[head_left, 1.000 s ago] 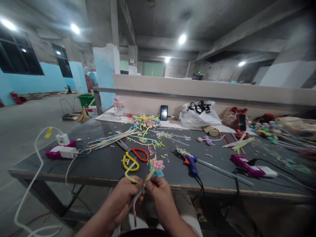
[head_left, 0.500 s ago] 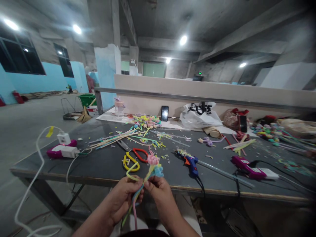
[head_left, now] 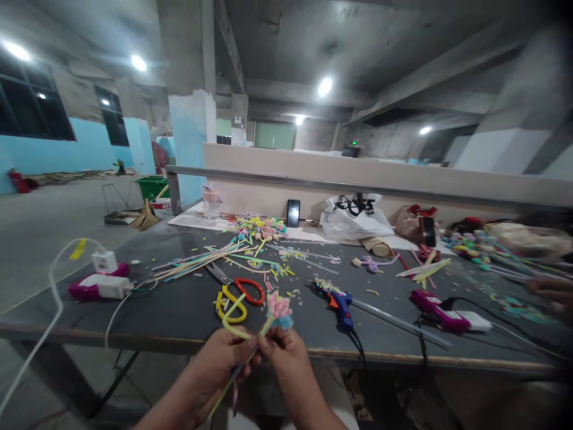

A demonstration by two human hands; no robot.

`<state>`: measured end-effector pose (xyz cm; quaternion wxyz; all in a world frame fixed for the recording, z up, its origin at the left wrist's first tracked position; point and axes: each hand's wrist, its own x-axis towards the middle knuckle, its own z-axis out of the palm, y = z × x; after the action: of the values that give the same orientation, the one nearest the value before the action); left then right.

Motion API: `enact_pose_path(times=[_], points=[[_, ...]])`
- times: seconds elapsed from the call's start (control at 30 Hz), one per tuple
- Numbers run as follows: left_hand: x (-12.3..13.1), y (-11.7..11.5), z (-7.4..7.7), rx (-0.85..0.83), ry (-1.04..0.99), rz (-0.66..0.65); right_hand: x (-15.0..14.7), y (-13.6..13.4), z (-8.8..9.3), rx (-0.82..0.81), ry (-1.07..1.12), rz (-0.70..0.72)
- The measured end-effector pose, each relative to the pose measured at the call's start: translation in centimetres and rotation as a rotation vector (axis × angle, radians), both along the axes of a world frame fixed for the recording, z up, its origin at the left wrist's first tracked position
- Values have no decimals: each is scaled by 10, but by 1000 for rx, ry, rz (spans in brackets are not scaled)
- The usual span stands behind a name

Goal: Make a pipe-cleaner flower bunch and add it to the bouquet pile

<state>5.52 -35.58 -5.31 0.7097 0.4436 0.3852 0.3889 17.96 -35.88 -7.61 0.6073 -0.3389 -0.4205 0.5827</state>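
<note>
One flower bundle [head_left: 280,306], with one pink and one blue head, is held at the near side of one pair of scissors [head_left: 231,282] on the counter [head_left: 308,325]. Its stems [head_left: 267,326] are pinched by the fingers of the left hand [head_left: 226,357] and by those of the right hand [head_left: 285,356]. One glue gun [head_left: 342,309] is laid right of the scissors, two purple power strips [head_left: 441,310] are set either side of them, and two phones [head_left: 293,214] are seen beyond, to their right.
</note>
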Motion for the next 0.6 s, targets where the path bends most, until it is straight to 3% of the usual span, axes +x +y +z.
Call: enact_pose_path(times=[0.17,0.27,0.43,0.6], points=[[1,9,-12,134,65,61,-1,5,-2,27,50,-41],[-2,12,-14,395,196,138,-3,5,0,-11,101,-65],[-5,6,-14,856,640,217,-6,0,6,-134,179,-52],[-4,-1,-12,1240,722,392,-10,-3,14,-153,245,-44]])
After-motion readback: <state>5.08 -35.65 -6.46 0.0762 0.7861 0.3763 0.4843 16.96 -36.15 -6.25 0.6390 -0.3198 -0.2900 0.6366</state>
